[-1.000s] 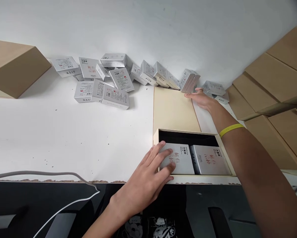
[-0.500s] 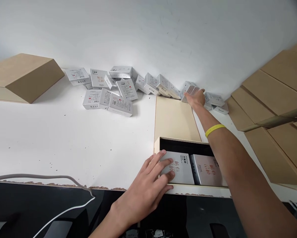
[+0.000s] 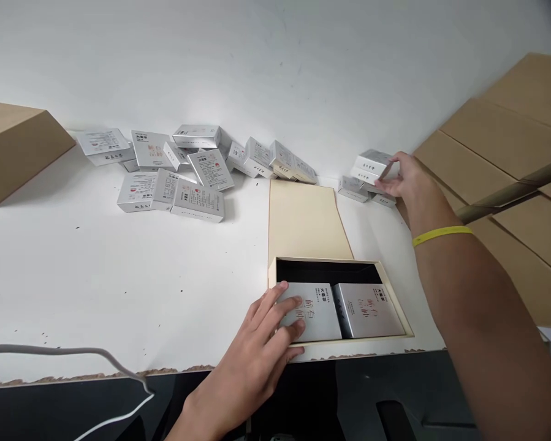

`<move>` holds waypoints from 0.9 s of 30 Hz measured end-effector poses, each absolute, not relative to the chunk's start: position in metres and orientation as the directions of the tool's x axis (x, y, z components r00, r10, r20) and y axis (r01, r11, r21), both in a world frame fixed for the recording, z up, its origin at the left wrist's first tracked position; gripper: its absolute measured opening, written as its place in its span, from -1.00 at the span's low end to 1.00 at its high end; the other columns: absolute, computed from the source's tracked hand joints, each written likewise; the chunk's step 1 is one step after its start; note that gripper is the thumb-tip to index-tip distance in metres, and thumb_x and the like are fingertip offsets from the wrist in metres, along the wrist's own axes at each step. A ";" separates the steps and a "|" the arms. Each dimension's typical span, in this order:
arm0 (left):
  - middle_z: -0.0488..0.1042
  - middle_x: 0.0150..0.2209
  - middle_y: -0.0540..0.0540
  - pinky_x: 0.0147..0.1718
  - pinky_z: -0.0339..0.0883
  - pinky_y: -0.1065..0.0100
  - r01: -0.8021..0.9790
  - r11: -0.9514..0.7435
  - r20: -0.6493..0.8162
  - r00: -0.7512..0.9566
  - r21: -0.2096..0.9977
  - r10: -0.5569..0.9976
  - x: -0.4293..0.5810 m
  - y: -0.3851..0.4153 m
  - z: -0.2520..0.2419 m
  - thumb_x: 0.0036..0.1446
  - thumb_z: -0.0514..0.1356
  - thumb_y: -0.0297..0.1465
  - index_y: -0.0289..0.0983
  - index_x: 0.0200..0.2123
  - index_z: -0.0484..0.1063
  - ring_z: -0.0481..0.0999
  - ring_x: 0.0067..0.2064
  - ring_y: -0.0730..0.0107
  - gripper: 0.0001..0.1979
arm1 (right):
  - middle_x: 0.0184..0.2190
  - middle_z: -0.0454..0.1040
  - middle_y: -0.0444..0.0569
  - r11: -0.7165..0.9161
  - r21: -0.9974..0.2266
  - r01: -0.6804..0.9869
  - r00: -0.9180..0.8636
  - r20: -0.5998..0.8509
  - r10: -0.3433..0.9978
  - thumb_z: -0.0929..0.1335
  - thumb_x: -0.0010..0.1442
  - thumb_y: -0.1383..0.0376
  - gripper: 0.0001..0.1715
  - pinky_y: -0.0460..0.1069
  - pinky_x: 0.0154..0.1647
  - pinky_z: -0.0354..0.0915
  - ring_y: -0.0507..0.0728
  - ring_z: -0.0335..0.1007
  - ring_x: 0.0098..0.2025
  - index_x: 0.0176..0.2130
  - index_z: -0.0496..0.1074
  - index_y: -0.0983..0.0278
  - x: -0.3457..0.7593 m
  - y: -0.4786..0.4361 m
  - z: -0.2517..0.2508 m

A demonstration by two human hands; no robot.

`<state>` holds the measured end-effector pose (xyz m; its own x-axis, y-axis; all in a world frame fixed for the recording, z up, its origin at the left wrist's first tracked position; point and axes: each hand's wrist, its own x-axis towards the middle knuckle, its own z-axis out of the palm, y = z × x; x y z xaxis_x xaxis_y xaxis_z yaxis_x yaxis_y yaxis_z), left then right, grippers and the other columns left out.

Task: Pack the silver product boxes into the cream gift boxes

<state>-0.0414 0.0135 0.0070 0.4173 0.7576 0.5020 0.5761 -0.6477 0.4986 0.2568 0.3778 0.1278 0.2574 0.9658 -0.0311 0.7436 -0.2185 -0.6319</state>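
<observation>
An open beige gift box [image 3: 395,309] sits at the table's near edge, its lid [image 3: 305,220] lying flat behind it. Two silver cartons lie side by side in its front half. My left hand [image 3: 261,349] rests with spread fingers on the left carton [image 3: 314,312]; the right carton [image 3: 367,309] lies beside it. My right hand [image 3: 406,180], with a yellow wristband, is pinched on a silver carton [image 3: 371,164] lifted near the wall, above two more cartons [image 3: 355,187].
Several silver cartons [image 3: 183,165] lie scattered along the white wall. A brown box [image 3: 13,147] stands at far left. Stacked brown boxes [image 3: 509,159] fill the right side. A grey cable [image 3: 73,355] runs along the table's front edge [image 3: 95,376].
My right hand moved from the cartons behind the lid to the right and took hold of one carton, lifting it. My left hand stayed on the left carton. The view shifted.
</observation>
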 end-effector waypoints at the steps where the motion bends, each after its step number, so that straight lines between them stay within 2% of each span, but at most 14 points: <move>1: 0.37 0.26 -0.35 0.32 0.42 -0.11 0.576 -0.647 0.501 0.418 0.500 0.758 -0.041 0.013 0.007 0.44 0.11 -0.53 -0.34 0.06 0.34 0.00 0.53 -0.05 -0.83 | -0.22 0.54 0.20 -0.224 -0.648 0.728 0.233 -0.073 0.970 -0.12 0.53 0.04 -0.28 0.08 -0.27 0.53 0.19 0.59 -0.21 0.19 0.30 0.38 0.258 0.374 0.129; 4: 0.37 0.25 -0.35 0.33 0.41 -0.10 0.575 -0.652 0.510 0.415 0.495 0.753 -0.042 0.014 0.006 0.44 0.11 -0.53 -0.34 0.06 0.35 0.02 0.53 -0.05 -0.83 | -0.17 0.55 0.27 -0.240 -0.668 0.704 0.134 -0.207 0.969 -0.16 0.48 -0.14 -0.10 0.16 -0.22 0.56 0.25 0.59 -0.17 0.17 0.33 0.37 0.246 0.364 0.119; 7: 0.41 0.22 -0.34 0.32 0.42 -0.08 0.579 -0.659 0.531 0.405 0.481 0.744 -0.042 0.015 0.005 0.43 0.11 -0.53 -0.33 0.05 0.37 0.08 0.51 -0.04 -0.83 | -0.01 0.53 0.39 -0.197 -0.611 0.767 0.043 -0.257 0.965 0.12 0.38 -0.32 -0.08 0.22 -0.08 0.55 0.35 0.58 -0.06 0.14 0.37 0.41 0.221 0.358 0.097; 10: 0.41 0.22 -0.35 0.31 0.43 -0.09 0.583 -0.663 0.544 0.401 0.470 0.737 -0.042 0.017 0.005 0.42 0.12 -0.54 -0.34 0.06 0.37 0.10 0.51 -0.05 -0.82 | 0.30 0.35 0.31 -0.061 -0.524 0.849 -0.067 -0.222 0.973 0.47 0.17 -0.22 -0.01 0.23 0.21 0.42 0.38 0.42 0.23 0.31 0.25 0.29 0.198 0.358 0.079; 12: 0.40 0.23 -0.36 0.31 0.43 -0.08 0.585 -0.663 0.541 0.403 0.467 0.738 -0.042 0.017 0.006 0.42 0.12 -0.54 -0.34 0.06 0.37 0.08 0.51 -0.04 -0.82 | 0.39 0.25 0.21 0.033 -0.467 0.884 -0.152 -0.219 0.964 0.56 0.13 -0.09 0.08 0.23 0.34 0.30 0.34 0.30 0.34 0.40 0.15 0.21 0.188 0.362 0.070; 14: 0.39 0.24 -0.35 0.31 0.44 -0.05 0.584 -0.661 0.539 0.403 0.470 0.739 -0.041 0.016 0.007 0.43 0.11 -0.53 -0.34 0.06 0.37 0.07 0.52 -0.02 -0.82 | 0.39 0.25 0.18 0.103 -0.405 0.908 -0.206 -0.220 0.953 0.52 0.21 -0.03 0.00 0.28 0.37 0.25 0.33 0.27 0.35 0.42 0.13 0.20 0.182 0.366 0.064; 19: 0.36 0.28 -0.32 0.32 0.42 -0.06 0.588 -0.652 0.539 0.390 0.478 0.747 -0.041 0.015 0.005 0.43 0.12 -0.52 -0.32 0.11 0.36 0.05 0.52 -0.01 -0.77 | 0.36 0.25 0.14 0.219 -0.208 0.953 -0.250 -0.138 0.958 0.39 0.38 0.01 -0.36 0.39 0.39 0.16 0.34 0.22 0.36 0.31 0.32 0.21 0.178 0.373 0.055; 23: 0.34 0.29 -0.32 0.34 0.39 -0.07 0.585 -0.646 0.526 0.391 0.491 0.755 -0.042 0.013 0.006 0.43 0.14 -0.51 -0.32 0.12 0.35 0.05 0.52 0.00 -0.77 | 0.26 0.36 0.12 0.319 -0.081 0.944 -0.325 -0.073 0.943 0.38 0.41 0.05 -0.46 0.33 0.31 0.28 0.29 0.33 0.27 0.25 0.37 0.24 0.181 0.371 0.055; 27: 0.35 0.27 -0.34 0.34 0.40 -0.06 0.587 -0.638 0.527 0.380 0.497 0.760 -0.040 0.011 0.008 0.44 0.13 -0.49 -0.32 0.09 0.35 0.06 0.52 0.00 -0.79 | 0.24 0.39 0.10 0.369 0.042 0.929 -0.368 -0.017 0.930 0.37 0.42 0.10 -0.54 0.31 0.32 0.29 0.26 0.34 0.26 0.21 0.41 0.24 0.188 0.370 0.066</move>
